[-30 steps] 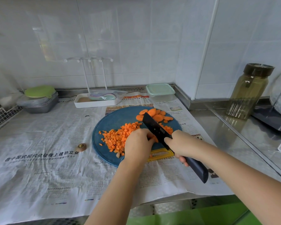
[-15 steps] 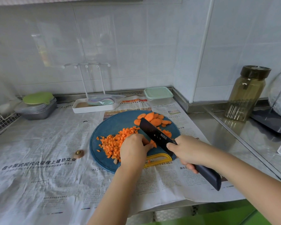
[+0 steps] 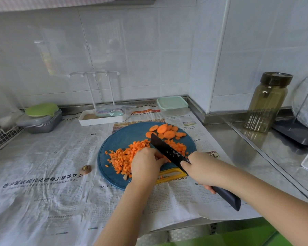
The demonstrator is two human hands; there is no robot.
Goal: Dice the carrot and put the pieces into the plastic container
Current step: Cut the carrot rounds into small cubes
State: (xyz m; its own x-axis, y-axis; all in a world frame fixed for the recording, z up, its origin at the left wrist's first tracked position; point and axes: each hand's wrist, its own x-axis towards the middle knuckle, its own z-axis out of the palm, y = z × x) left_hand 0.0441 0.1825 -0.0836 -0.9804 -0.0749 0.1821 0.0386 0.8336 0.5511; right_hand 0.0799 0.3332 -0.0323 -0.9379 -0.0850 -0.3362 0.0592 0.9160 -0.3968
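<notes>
A round blue cutting board [image 3: 124,134] with a yellow handle lies on newspaper. A pile of diced carrot [image 3: 124,156] covers its left middle, and several carrot slices [image 3: 165,131] lie at its far edge. My right hand [image 3: 200,168] grips the handle of a black knife [image 3: 167,151], whose blade angles across the board. My left hand [image 3: 145,165] has curled fingers on carrot pieces right beside the blade; what lies under it is hidden. The plastic container [image 3: 172,105] with a pale green lid stands closed behind the board.
A carrot end [image 3: 86,169] lies on the newspaper [image 3: 43,174] left of the board. A white rack tray [image 3: 101,118] and grey trays under a green lid [image 3: 41,118] stand at the back. A brown-lidded jar [image 3: 267,102] is on the steel counter at right.
The view has tilted up slightly. The knife and both hands stay at the same spot on the board, the blade shifting only a little beside my left hand.
</notes>
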